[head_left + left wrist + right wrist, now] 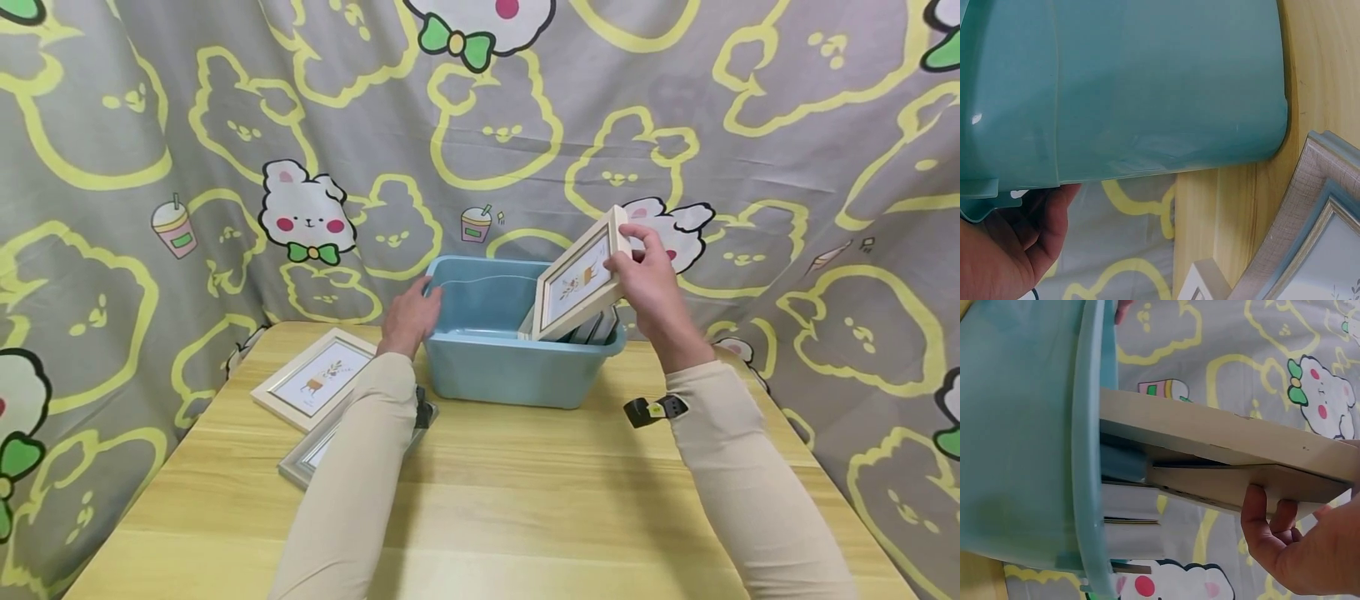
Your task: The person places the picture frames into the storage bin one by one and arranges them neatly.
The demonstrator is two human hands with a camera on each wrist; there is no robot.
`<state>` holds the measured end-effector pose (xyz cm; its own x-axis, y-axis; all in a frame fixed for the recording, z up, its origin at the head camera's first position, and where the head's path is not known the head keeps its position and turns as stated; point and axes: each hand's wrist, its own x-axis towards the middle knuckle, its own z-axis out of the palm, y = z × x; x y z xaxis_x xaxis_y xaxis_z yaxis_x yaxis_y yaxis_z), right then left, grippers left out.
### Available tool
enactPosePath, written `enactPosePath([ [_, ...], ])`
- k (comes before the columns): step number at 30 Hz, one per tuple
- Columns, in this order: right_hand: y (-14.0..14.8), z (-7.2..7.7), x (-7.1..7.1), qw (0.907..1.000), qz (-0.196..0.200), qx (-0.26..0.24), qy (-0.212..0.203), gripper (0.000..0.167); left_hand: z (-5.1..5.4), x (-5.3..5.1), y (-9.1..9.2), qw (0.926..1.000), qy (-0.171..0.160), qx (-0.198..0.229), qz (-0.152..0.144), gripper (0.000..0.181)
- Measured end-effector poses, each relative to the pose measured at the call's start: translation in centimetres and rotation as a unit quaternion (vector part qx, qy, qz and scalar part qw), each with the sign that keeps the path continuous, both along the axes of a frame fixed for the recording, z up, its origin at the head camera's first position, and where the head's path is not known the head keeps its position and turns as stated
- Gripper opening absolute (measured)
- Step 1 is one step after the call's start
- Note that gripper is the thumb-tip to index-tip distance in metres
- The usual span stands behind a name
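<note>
A light blue plastic bin [510, 375] stands near the table's back edge. My left hand [410, 318] grips its left end at the rim; the left wrist view shows that hand's fingers [1054, 231] curled beneath the lip. In my right hand [655, 279] is a cream picture frame [573, 287] with a plant print, held by its upper right edge. It leans at a slant, its lower end inside the bin. From the right wrist view, its back stand [1210, 481] angles away from the frame, with fingers against it. Several other frames [1132, 506] stand in the bin's right end, partly hidden.
Left of the bin, a cream picture frame [318, 379] lies face up on the wooden table [525, 500]. A silver-grey frame [303, 462] lies in front of it, partly covered by my left sleeve. A patterned curtain [375, 125] hangs behind the table.
</note>
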<state>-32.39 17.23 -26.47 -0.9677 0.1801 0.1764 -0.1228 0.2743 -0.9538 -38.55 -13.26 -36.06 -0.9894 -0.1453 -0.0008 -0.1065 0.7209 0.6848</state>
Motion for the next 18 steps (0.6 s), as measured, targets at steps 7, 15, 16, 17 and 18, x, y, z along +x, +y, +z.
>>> enactPosePath([
  [7, -0.5, -1.0, -1.1, 0.9997, -0.02, 0.015, 0.002, 0.053, 0.0, 0.2, -0.3, 1.0, -0.004, 0.008, 0.001, 0.059],
  [15, -0.7, -1.6, -2.2, 0.9996, -0.023, 0.017, -0.009, 0.055, 0.1, 0.1, -0.2, 1.0, -0.004, 0.007, 0.002, 0.058],
  [16, -0.7, -1.7, -2.4, 0.9996, -0.022, 0.016, -0.01, 0.055, 0.1, 0.1, -0.2, 1.0, -0.003, 0.007, 0.001, 0.058],
  [17, -0.7, -1.8, -2.5, 0.9995, -0.022, 0.019, -0.012, 0.055, 0.1, 0.2, -0.1, 1.0, -0.003, 0.006, 0.0, 0.058],
  [18, -0.8, -1.8, -2.6, 0.9994, -0.022, 0.023, -0.014, 0.055, 0.1, 0.2, -0.1, 1.0, -0.002, 0.007, 0.0, 0.058],
])
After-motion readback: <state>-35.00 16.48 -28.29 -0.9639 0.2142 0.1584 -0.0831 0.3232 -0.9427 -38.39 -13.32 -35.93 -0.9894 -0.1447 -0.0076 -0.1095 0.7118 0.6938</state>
